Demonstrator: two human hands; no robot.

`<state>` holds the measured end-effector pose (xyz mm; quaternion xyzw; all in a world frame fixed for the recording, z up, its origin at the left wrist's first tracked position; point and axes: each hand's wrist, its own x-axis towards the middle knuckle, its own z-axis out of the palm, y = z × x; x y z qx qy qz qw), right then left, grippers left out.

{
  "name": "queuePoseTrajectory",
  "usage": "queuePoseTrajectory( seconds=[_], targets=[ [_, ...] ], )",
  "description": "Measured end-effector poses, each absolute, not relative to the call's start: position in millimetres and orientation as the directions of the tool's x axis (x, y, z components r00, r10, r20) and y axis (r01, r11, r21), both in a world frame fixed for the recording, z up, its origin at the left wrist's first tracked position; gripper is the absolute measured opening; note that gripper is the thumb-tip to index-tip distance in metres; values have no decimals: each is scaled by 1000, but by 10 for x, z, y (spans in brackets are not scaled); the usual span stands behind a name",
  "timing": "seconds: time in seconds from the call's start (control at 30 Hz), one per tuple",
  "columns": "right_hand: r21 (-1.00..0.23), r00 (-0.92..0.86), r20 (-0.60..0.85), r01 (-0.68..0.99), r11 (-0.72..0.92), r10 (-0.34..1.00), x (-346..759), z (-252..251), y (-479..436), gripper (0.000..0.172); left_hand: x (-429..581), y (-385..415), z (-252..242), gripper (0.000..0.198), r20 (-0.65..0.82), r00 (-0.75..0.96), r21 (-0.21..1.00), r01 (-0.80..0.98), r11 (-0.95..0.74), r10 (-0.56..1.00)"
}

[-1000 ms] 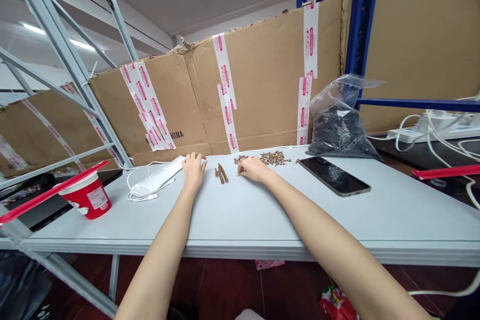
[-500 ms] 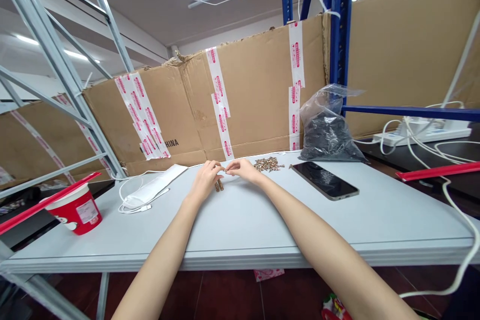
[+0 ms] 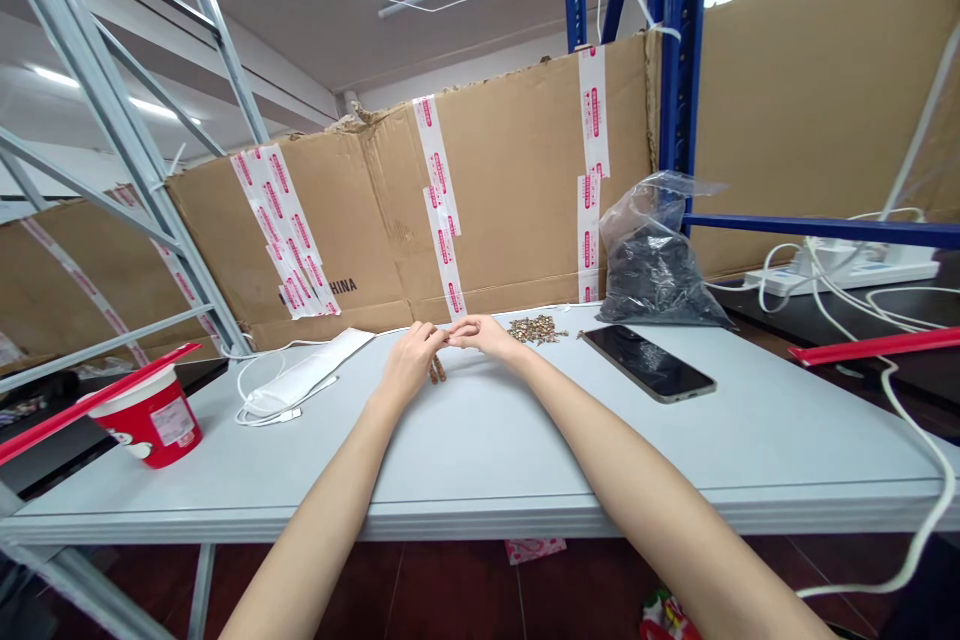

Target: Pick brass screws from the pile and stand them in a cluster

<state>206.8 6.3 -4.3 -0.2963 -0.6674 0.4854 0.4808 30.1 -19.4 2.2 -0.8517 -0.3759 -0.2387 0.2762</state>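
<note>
Indoors, pale table (image 3: 502, 455) under hands (image 3: 409, 360), cardboard (image 3: 514, 190) behind

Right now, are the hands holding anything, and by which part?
I can't tell: the left hand and right hand meet, and anything pinched between them is too small or hidden to see.

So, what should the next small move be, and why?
Perhaps ease the right hand slightly away from the left hand: their fingers appear to meet, hiding anything between them. Small bronze-coloured pieces lie close by the left hand and the loose pile sits just right of the right hand, so a short move rightward should reach it.
</note>
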Motion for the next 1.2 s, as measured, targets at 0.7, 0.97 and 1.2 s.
queuePoseTrajectory(
  seconds=[0.7,0.97,1.2],
  targets=[
    [-929,-395,345,-13,371,851,2090,-26,34,26,306,-249,56,34,435,509,-254,861,-441,743],
    [-928,-373,359,-46,369,856,2088,-32,54,23,285,-213,10,31,429,552,-289,834,-471,715],
    [-930,-396,349,-38,365,850,2078,-4,-11,26,290,-209,14,32,465,529,-281,848,-448,710]
  ],
)
